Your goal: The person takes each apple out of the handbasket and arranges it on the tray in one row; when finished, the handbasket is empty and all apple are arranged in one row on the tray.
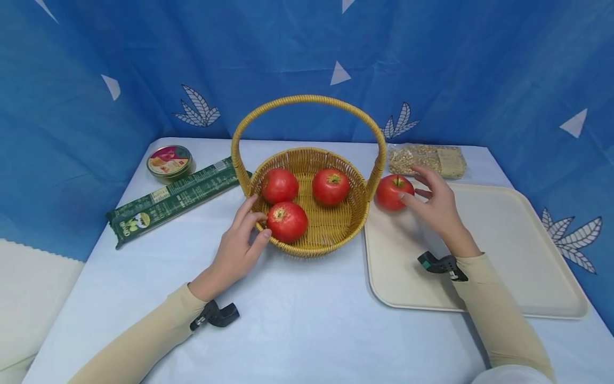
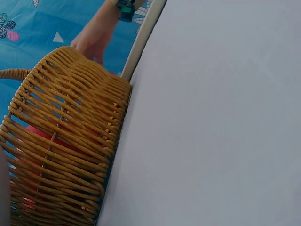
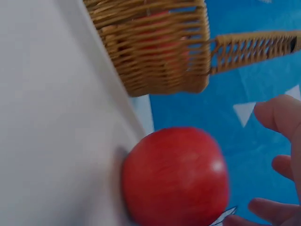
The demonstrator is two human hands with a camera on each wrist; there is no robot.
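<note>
In the head view, my left hand (image 1: 236, 255) rests at the left rim of a yellow wicker basket (image 1: 331, 246), its fingers loosely bent. Whether they press on the rim cannot be told. Inside the basket lie three red apples, the front apple (image 1: 287, 222) nearest my left thumb. My right hand (image 1: 434, 208) hovers with fingers spread over another apple (image 1: 392, 193), which sits on the left part of a beige tray (image 1: 503, 250). The right wrist view has a gap between that apple (image 3: 176, 176) and the fingers (image 3: 277, 115).
A tall arched handle (image 1: 309, 99) rises over the basket. Left of it lie a long green packet (image 1: 179, 197) and a round tin (image 1: 169, 162). Behind the tray is a clear bag of grains (image 1: 427, 160). A blue patterned cloth (image 1: 297, 53) hangs behind the white table.
</note>
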